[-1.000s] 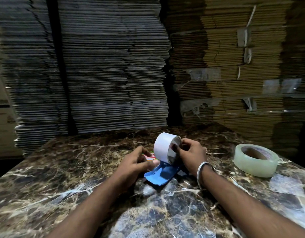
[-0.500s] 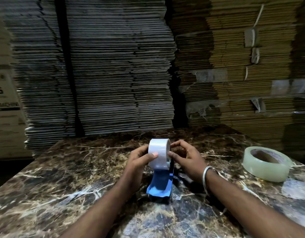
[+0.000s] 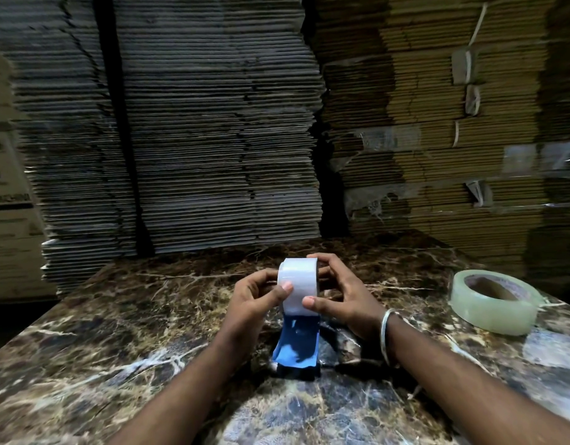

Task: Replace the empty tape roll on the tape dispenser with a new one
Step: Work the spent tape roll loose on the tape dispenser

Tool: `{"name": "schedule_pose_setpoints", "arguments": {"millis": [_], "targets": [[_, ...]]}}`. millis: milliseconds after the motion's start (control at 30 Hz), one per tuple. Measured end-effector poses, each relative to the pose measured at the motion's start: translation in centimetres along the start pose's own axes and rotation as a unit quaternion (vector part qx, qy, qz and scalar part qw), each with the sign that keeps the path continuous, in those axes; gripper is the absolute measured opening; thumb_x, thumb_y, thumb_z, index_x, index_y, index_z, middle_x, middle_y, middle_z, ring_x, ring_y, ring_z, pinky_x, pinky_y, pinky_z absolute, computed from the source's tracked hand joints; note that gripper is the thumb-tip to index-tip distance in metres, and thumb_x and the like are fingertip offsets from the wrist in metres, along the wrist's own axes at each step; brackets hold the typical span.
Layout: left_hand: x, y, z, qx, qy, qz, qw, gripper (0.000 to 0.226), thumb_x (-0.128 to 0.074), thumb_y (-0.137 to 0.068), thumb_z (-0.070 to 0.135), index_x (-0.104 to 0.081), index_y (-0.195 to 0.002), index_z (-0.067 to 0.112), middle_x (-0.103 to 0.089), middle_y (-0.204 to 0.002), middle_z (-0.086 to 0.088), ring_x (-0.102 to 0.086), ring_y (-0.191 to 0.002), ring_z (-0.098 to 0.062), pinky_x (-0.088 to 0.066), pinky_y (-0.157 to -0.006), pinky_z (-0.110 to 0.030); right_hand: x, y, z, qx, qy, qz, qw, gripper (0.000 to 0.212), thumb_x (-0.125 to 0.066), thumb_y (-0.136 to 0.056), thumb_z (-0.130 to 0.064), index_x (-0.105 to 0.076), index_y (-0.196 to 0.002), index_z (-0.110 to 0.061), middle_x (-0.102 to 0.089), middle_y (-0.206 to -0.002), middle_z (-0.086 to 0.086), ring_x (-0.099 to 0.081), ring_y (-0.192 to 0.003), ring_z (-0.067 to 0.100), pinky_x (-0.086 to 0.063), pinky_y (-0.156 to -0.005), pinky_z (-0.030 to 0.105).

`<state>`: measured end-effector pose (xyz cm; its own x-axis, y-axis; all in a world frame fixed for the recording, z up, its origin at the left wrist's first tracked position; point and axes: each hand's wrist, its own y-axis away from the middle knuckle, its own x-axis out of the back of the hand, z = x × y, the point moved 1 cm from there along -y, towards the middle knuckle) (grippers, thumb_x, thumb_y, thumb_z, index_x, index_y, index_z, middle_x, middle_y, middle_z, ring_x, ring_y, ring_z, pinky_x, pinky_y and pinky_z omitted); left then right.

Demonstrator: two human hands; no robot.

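A blue tape dispenser (image 3: pixel 296 348) stands on the marble table (image 3: pixel 116 332), its handle pointing toward me. A white roll (image 3: pixel 295 284) sits upright on its upper end, edge-on to me. My left hand (image 3: pixel 254 303) grips the roll from the left, thumb pressed on its outer face. My right hand (image 3: pixel 344 300) holds it from the right, thumb at the lower face and fingers curled over the top; a metal bangle is on that wrist. The dispenser's hub is hidden behind the roll. A thick clear tape roll (image 3: pixel 493 301) lies flat at the table's right.
Tall stacks of flattened cardboard (image 3: pixel 213 123) rise right behind the table's far edge. A printed carton (image 3: pixel 7 220) stands at the left. The table's left edge drops into a dark gap. Patches of clear film lie on the table at the far right (image 3: pixel 553 351).
The roll and dispenser turned from angled sideways to edge-on toward me. My left hand shifted from the dispenser body onto the roll, and both thumbs now press its face.
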<state>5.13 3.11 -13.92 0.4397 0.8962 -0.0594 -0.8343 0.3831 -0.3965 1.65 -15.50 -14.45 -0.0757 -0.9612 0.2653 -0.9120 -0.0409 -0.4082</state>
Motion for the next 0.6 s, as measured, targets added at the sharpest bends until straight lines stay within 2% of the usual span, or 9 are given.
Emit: {"name": "schedule_pose_setpoints", "arguments": {"millis": [100,233,367,467,600], "targets": [[-0.2,0.0,0.1,0.002,-0.007,0.005,1.000,0.030,-0.074,-0.079,0.013,-0.067,-0.104,-0.001,-0.073,-0.094,-0.014,-0.070,-0.084,-0.019,-0.055,-0.067,-0.024,0.2,0.2,-0.2,-0.010,-0.026,-0.005,1.000,0.074,-0.082,-0.060,-0.045,-0.049,-0.125,-0.038,-0.062,-0.115,0.006,-0.064,-0.107,0.021,-0.060,-0.078,0.036],[-0.4,0.0,0.2,0.000,-0.018,0.008,1.000,0.035,-0.073,-0.073,0.015,-0.067,-0.104,0.001,-0.073,-0.095,-0.014,-0.071,-0.084,-0.019,-0.056,-0.066,-0.024,0.5,0.1,-0.2,-0.015,-0.058,-0.008,0.998,0.068,-0.083,-0.059,-0.039,-0.053,-0.120,-0.033,-0.064,-0.114,0.015,-0.066,-0.105,0.027,-0.060,-0.077,0.039],[-0.6,-0.1,0.0,0.001,-0.036,0.010,0.999,0.044,-0.079,-0.065,0.018,-0.066,-0.104,0.002,-0.074,-0.096,-0.016,-0.071,-0.085,-0.021,-0.058,-0.068,-0.027,1.2,-0.3,0.2,0.002,-0.083,-0.007,0.997,0.067,-0.082,-0.055,-0.034,-0.056,-0.116,-0.024,-0.063,-0.106,0.022,-0.065,-0.094,0.027,-0.058,-0.074,0.043],[-0.6,-0.2,-0.2,-0.015,-0.047,0.007,0.999,0.045,-0.083,-0.059,0.018,-0.068,-0.101,0.007,-0.076,-0.091,-0.008,-0.072,-0.084,-0.017,-0.057,-0.067,-0.026,1.7,-0.5,0.3,0.001,-0.130,0.001,0.992,0.065,-0.074,-0.050,-0.030,-0.055,-0.110,-0.017,-0.058,-0.095,0.018,-0.059,-0.084,0.022,-0.051,-0.065,0.032],[-0.6,-0.2,-0.2,-0.019,-0.043,0.003,0.999,0.040,-0.084,-0.060,0.014,-0.071,-0.098,0.013,-0.077,-0.091,-0.005,-0.072,-0.084,-0.016,-0.056,-0.068,-0.023,2.3,-0.6,0.3,-0.015,-0.131,0.017,0.991,0.057,-0.068,-0.048,-0.034,-0.057,-0.102,-0.019,-0.059,-0.090,0.012,-0.060,-0.075,0.014,-0.047,-0.055,0.023]]}}
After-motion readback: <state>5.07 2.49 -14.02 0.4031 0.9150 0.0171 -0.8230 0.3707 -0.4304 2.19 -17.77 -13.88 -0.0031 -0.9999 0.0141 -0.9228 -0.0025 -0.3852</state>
